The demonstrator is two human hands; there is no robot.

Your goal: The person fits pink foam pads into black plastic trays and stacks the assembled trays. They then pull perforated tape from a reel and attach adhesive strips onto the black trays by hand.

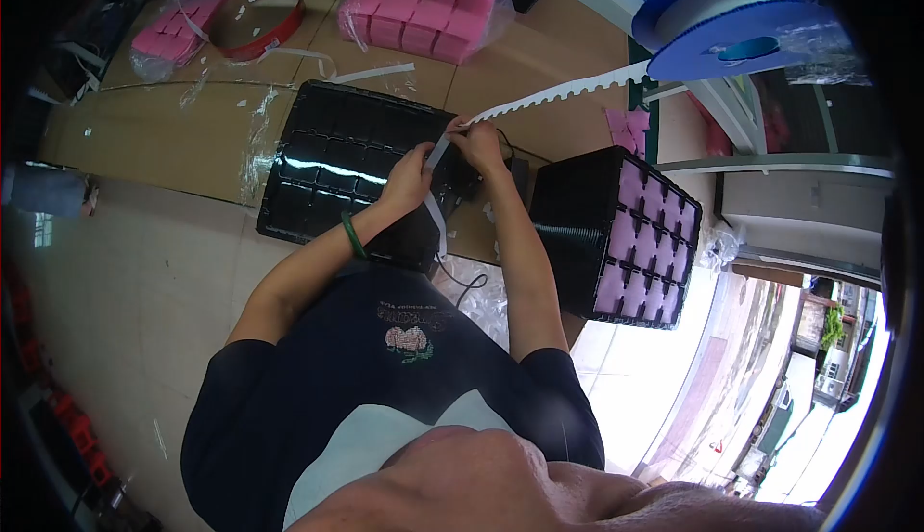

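Note:
A white strip with a notched edge [568,88] runs from the blue reel [707,55] at upper right down to my hands. My right hand [478,147] pinches it near the far right corner of a black compartment tray [327,161]. Below and to the left, my left hand [409,183] has its fingers closed on the same strip, over the tray. A loose tail of the strip hangs past my left hand toward the table's front edge. The tray's compartments look shiny, and my forearms hide part of it. A green bangle circles my left wrist.
To the right stands a stack of black trays [576,214], its top one filled with pink pieces [630,243]. Bagged pink blocks [421,7], a red ring-shaped roll [258,49] and strip scraps lie at the back. A cable [469,286] hangs in front.

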